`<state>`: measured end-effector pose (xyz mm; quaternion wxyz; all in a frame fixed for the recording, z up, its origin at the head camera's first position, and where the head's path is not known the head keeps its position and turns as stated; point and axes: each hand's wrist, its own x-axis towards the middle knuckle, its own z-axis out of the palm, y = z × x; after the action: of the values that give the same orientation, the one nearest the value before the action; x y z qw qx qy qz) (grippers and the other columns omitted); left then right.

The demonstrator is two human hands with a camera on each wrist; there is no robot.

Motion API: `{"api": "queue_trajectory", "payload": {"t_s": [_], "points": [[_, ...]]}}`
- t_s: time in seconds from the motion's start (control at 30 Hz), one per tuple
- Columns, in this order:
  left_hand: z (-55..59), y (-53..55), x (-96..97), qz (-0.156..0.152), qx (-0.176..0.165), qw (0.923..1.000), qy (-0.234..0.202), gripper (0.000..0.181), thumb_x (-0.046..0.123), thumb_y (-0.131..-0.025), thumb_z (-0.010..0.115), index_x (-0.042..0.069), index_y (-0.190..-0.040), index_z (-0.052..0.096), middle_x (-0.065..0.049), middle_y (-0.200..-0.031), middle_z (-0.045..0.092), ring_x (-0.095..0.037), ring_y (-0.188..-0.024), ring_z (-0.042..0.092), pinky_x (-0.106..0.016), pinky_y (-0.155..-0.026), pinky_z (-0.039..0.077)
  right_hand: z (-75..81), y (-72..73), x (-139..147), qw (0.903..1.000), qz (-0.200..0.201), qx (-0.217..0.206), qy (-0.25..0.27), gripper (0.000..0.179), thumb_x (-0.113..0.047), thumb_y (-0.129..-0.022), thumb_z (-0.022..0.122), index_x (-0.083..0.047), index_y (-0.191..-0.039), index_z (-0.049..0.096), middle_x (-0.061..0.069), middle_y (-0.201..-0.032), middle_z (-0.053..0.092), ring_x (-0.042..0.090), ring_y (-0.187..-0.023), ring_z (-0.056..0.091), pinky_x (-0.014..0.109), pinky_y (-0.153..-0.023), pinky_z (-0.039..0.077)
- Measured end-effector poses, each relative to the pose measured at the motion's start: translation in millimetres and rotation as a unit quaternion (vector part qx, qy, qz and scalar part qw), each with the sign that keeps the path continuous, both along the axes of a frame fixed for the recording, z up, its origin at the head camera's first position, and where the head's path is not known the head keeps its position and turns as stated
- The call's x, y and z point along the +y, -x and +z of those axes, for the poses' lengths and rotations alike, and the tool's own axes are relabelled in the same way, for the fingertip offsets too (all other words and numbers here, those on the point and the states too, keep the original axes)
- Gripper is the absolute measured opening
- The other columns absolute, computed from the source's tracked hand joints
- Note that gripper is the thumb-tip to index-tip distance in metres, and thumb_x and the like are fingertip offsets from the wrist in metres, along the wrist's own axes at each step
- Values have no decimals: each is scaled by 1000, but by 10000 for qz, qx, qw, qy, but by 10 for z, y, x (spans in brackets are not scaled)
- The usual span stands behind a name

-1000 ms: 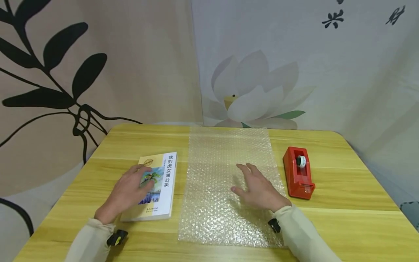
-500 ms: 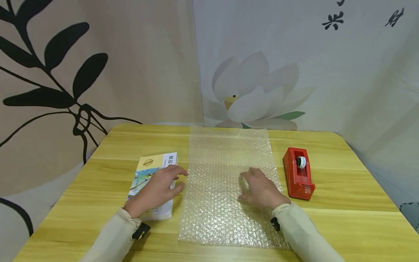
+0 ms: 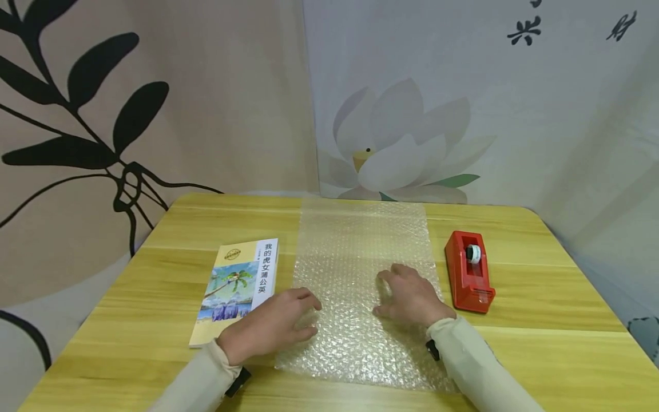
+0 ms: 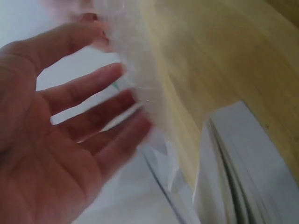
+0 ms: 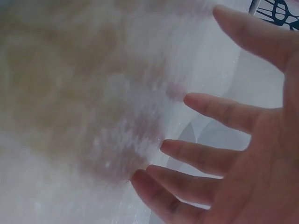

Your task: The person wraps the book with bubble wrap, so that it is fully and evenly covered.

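Observation:
A clear sheet of bubble wrap lies flat on the table in the head view. My left hand hovers at its near left side, fingers spread and slightly bent, overlapping the book's lower right corner. In the left wrist view the left palm holds nothing, and its fingertips reach to the wrap's edge. My right hand rests its fingertips on the right half of the sheet. The right wrist view shows those fingers spread apart against the bubbled plastic. A paperback book lies face up left of the wrap.
A red tape dispenser with a small roll of tape stands right of the wrap. The wooden table ends at the back against a printed cloth. Page edges of the book show in the left wrist view.
My left hand has moved from over the book rightward and nearer, to the wrap's left edge, uncovering the cover. The right fingers have drawn in slightly and come down; the wrap has shifted a little.

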<state>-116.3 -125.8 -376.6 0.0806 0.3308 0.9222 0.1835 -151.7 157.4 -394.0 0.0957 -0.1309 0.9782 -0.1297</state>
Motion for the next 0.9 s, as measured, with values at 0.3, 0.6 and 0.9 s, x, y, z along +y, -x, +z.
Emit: {"api": "queue_trajectory", "payload": {"t_s": [0.3,0.6,0.9], "points": [[-17,-26,10,-112,-96,9982,587,56,43,-80,81,11,-122,63,-8,-123,61,-20,-106,59,-33,-82,56,6,-9,57,9995,184,245,59,67,-36,-75,87,-11,-132,63,22,-143,53,44,-127,48,59,-96,53],[-36,28,9,165,-55,9957,906,69,41,-76,85,10,-132,58,-11,-132,54,-25,-114,56,-39,-84,58,2,-19,110,9988,451,-2,198,65,-23,-76,87,-12,-135,62,22,-147,49,43,-131,44,58,-103,49],[-29,148,-4,552,-325,9931,986,78,31,-66,92,13,-135,59,-8,-135,55,-26,-120,57,-41,-86,57,0,-46,118,9982,443,-106,385,69,-22,-73,88,-16,-136,61,19,-145,49,39,-129,43,55,-99,51]]}}
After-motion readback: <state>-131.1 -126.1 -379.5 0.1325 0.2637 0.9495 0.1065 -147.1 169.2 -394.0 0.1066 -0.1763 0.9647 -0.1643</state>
